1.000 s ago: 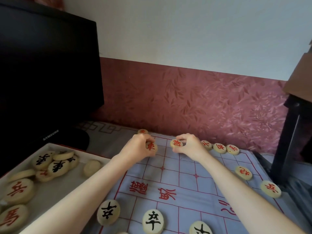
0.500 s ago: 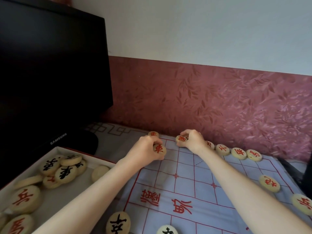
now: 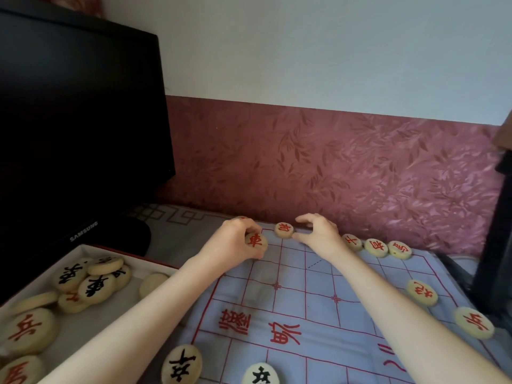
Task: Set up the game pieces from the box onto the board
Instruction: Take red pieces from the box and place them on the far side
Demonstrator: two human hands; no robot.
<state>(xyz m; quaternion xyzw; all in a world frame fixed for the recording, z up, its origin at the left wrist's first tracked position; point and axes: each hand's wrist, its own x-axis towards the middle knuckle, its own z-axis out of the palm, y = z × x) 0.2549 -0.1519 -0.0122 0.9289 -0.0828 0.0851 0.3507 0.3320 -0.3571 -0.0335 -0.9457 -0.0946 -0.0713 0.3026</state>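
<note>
**Gripping a red chariot piece [image 3: 256, 241] at the cloth board's far left corner**

Left hand [image 3: 235, 245] has its fingers curled round the red chariot piece; I cannot tell if the disc touches the cloth board [image 3: 291, 273]. Right hand [image 3: 318, 236] is relaxed with its fingers spread, thumb tip just beside a second red piece [image 3: 284, 230] lying flat on the back line. Three more red pieces [image 3: 376, 247] line up to its right. The open box [image 3: 144, 260] on the left holds loose red and black pieces.
</note>
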